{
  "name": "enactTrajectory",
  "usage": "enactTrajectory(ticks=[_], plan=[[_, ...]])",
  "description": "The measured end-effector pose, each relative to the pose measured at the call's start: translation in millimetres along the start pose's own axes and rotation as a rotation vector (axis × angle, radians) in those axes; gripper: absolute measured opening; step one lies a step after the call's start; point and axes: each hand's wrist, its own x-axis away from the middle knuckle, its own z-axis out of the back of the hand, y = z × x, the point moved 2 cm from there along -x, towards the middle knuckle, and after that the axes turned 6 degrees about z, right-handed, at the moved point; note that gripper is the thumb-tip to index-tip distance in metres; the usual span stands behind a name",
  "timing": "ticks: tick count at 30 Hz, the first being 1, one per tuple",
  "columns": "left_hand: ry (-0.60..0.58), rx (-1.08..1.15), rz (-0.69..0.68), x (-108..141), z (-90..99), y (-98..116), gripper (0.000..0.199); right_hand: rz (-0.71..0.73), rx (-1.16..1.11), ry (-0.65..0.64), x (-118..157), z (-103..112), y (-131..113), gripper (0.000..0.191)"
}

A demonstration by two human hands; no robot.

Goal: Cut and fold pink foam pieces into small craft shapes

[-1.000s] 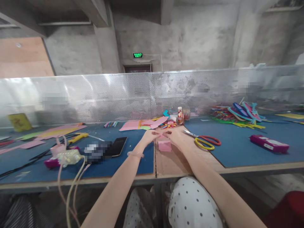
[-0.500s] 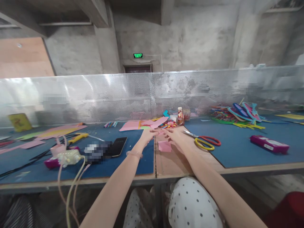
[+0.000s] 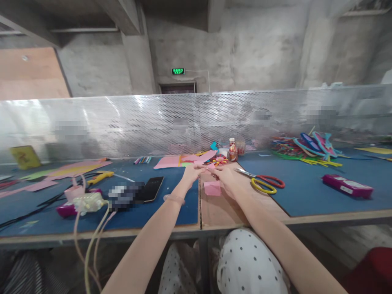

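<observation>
My left hand [image 3: 192, 172] and my right hand [image 3: 223, 174] meet over the wood-coloured strip in the middle of the table. Between their fingertips is a small pink piece of paper [image 3: 210, 166], pinched from both sides and partly covered by the fingers. Just below the hands, a pink paper square [image 3: 212, 188] lies flat on the board. Scissors [image 3: 263, 184] with one red and one yellow handle rest to the right of my right hand, blades pointing towards it. Sheets of pink paper [image 3: 167, 162] lie just beyond my left hand.
A phone [image 3: 153, 189], a yellow glue gun [image 3: 101, 177] and pale cables [image 3: 80, 234] lie to the left. Behind the hands stands a small bottle [image 3: 232, 150]. Pipe cleaners [image 3: 286, 149] and a purple box-like object [image 3: 347, 185] are on the right. A perforated metal screen [image 3: 141, 122] borders the back.
The fingers of my right hand have curled slightly in at the pink paper. Both hands stay in nearly the same place, and the things on the table have not moved.
</observation>
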Motion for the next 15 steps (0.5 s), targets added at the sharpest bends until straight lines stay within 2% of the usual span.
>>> enactTrajectory(ticks=[8,15], plan=[[-0.030,0.030,-0.032,0,2.8,1,0.021,0.053,-0.087,0.021,-2,-3,-1,0.035],[-0.097,-0.021,-0.045,3,-3.9,-1,0.020,0.151,0.147,-0.017,12,20,-3,0.031]])
